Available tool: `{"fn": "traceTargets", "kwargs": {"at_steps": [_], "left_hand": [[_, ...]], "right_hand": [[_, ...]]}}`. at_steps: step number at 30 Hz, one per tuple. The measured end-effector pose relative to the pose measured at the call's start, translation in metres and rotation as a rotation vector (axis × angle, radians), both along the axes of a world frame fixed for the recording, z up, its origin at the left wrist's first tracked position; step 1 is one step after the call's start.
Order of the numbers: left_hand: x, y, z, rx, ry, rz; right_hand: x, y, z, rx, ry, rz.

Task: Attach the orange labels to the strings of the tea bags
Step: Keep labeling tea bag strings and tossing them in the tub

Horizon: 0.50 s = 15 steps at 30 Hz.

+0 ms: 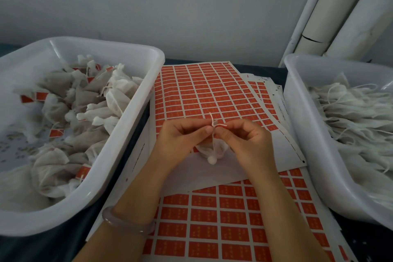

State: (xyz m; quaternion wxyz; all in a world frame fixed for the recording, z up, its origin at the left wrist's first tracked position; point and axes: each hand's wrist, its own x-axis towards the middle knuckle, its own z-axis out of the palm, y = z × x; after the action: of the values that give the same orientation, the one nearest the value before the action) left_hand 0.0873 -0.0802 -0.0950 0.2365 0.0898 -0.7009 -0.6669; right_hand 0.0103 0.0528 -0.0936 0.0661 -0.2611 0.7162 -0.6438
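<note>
My left hand [182,136] and my right hand [246,138] meet over the label sheets, fingertips together. Between them runs the string [212,122] of a small white tea bag [210,152], which hangs below my fingers. My left hand pinches the string. My right hand pinches an orange label [221,126] at the string, seen edge-on. The top sheet of orange labels [202,91] lies flat behind my hands, its near rows peeled to bare white backing. Another full label sheet [234,219] lies under my forearms.
A white tub [127,134] on the left holds several tea bags with orange labels on their strings. A white tub [297,123] on the right holds several unlabelled tea bags with loose strings. White tubes [340,17] lean against the wall at back right.
</note>
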Motion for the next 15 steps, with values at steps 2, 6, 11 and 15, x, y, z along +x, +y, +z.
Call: {"fn": "traceTargets", "kwargs": {"at_steps": [2,6,11,15], "left_hand": [[0.0003,0.0003,-0.0001,-0.026,0.017,-0.008],[0.0001,0.0017,0.0007,-0.015,0.033,-0.037],[-0.0012,0.0019,-0.0008,-0.045,-0.028,-0.022],[-0.0011,0.0022,-0.0005,-0.039,-0.023,-0.035]], "right_hand": [[-0.0004,0.0,0.0,0.002,-0.009,0.0],[-0.0008,0.0011,0.0005,-0.005,-0.036,0.007],[-0.0006,0.0016,0.0002,-0.01,-0.05,0.058],[-0.0009,0.0011,-0.0002,-0.013,-0.063,0.052]]}}
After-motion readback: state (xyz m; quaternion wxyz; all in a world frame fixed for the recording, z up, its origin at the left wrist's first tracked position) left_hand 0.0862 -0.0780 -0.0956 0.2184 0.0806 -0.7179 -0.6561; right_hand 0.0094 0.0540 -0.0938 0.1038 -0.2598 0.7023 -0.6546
